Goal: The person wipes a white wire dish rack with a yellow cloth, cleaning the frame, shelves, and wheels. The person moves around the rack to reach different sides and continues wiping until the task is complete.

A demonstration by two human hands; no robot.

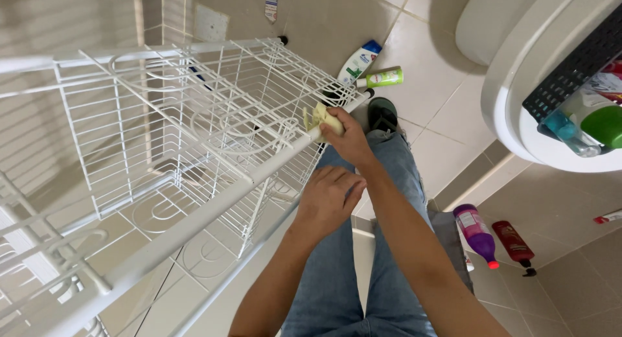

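While the person looks down from the head camera, the right hand [350, 139] is closed around a small pale yellow cloth [322, 119] and presses it on the front top rail of the white wire rack [194, 156], near the rack's far front corner. The cloth looks soft and light, so it should bunch up easily and is best held in a fist, as it is now. The left hand [327, 201] rests on the same front rail, lower down, with fingers bent and nothing in it. The rack looks stiff and thin. Its wire shelves hold nothing that shows.

On the floor by the rack's far corner lie a white bottle [358, 62] and a green bottle [385, 78]. A purple bottle [476, 233] and a red bottle [513, 243] lie by the right leg. A dark basket [570, 71] on the white sink [512, 110] holds more bottles.
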